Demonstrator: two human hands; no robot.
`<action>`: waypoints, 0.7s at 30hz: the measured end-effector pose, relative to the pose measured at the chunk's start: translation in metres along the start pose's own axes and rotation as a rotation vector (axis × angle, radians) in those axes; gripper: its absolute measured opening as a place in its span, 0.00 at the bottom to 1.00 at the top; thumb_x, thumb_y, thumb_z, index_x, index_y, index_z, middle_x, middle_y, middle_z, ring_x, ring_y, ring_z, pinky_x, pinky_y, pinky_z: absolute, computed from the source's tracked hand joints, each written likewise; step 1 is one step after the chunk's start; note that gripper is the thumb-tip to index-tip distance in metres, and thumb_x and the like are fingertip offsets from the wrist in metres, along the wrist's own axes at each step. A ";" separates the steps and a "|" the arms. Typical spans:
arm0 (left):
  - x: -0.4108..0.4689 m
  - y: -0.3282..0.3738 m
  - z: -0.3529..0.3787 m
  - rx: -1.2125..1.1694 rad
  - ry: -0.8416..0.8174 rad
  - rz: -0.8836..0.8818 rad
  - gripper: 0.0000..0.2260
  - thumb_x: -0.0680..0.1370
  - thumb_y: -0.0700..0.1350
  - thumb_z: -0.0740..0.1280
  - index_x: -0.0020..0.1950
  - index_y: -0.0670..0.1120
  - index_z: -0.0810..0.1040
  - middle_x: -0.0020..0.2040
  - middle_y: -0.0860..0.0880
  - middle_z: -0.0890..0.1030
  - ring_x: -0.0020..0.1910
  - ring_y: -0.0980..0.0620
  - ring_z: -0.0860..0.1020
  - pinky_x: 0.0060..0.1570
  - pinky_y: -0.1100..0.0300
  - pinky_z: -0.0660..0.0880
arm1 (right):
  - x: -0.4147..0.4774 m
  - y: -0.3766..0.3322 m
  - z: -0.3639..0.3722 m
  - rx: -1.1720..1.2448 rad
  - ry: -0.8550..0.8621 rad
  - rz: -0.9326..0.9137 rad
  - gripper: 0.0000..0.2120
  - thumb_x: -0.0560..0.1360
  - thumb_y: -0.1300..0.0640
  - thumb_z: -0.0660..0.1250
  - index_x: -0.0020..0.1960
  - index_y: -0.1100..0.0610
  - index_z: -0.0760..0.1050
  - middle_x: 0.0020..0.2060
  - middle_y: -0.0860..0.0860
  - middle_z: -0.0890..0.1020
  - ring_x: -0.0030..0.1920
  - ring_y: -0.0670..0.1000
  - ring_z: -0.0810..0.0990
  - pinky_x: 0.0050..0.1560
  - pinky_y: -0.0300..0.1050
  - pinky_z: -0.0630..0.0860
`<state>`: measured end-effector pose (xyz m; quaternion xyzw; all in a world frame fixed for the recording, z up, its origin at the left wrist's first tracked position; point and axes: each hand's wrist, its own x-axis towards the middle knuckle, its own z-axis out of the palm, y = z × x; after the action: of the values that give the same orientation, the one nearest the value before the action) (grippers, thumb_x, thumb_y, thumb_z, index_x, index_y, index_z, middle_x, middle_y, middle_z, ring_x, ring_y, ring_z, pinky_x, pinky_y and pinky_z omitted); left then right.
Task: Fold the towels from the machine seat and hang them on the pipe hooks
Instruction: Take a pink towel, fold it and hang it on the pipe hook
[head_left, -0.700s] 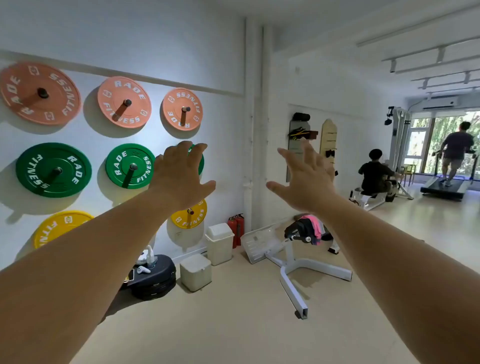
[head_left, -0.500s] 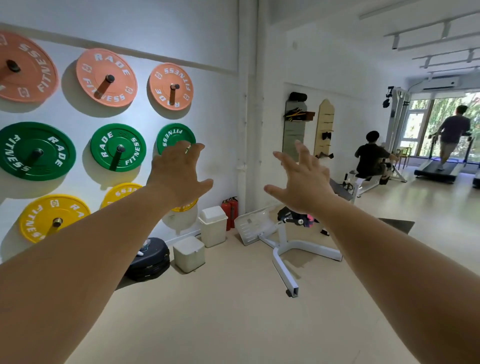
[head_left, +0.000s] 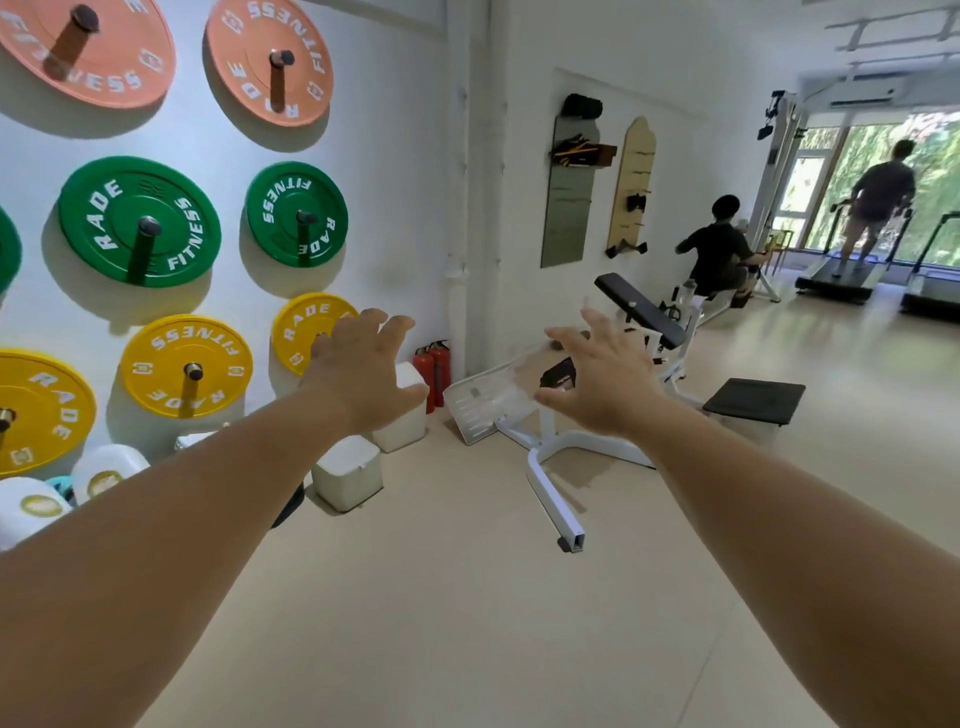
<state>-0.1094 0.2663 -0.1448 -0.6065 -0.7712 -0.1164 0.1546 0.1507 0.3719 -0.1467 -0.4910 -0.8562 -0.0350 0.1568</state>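
Holding left hand (head_left: 363, 376) out up-left of the white machine (head_left: 548, 491), with fingers spread loose, gripping nothing. Holding right hand (head_left: 602, 384) across the top of the machine in view, with fingers splayed, likewise empty. Failing to make out towels on the machine; part of it sitting behind right hand. Noting white pipe (head_left: 460, 208) behind the machine, red extinguishers (head_left: 434, 366) left of it
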 end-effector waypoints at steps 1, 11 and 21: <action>0.016 -0.008 0.011 -0.015 -0.017 0.008 0.37 0.75 0.66 0.65 0.79 0.54 0.56 0.78 0.47 0.62 0.75 0.42 0.62 0.71 0.42 0.65 | 0.017 -0.004 0.010 0.006 -0.018 0.012 0.39 0.73 0.32 0.65 0.79 0.40 0.53 0.81 0.52 0.48 0.79 0.61 0.55 0.73 0.65 0.61; 0.178 -0.040 0.116 -0.139 -0.151 0.060 0.36 0.74 0.65 0.64 0.78 0.52 0.61 0.74 0.47 0.67 0.72 0.43 0.66 0.68 0.43 0.67 | 0.153 0.013 0.106 0.016 -0.137 0.126 0.37 0.74 0.32 0.64 0.78 0.42 0.58 0.80 0.53 0.54 0.77 0.58 0.60 0.72 0.63 0.61; 0.350 0.018 0.263 -0.129 -0.261 0.090 0.34 0.73 0.65 0.66 0.75 0.53 0.65 0.69 0.48 0.71 0.68 0.43 0.69 0.63 0.45 0.71 | 0.312 0.134 0.232 0.108 -0.279 0.177 0.36 0.72 0.32 0.67 0.76 0.40 0.61 0.80 0.52 0.55 0.76 0.59 0.62 0.72 0.63 0.63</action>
<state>-0.1928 0.6816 -0.2552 -0.6589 -0.7479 -0.0787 0.0190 0.0645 0.7494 -0.2850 -0.5554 -0.8237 0.0935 0.0651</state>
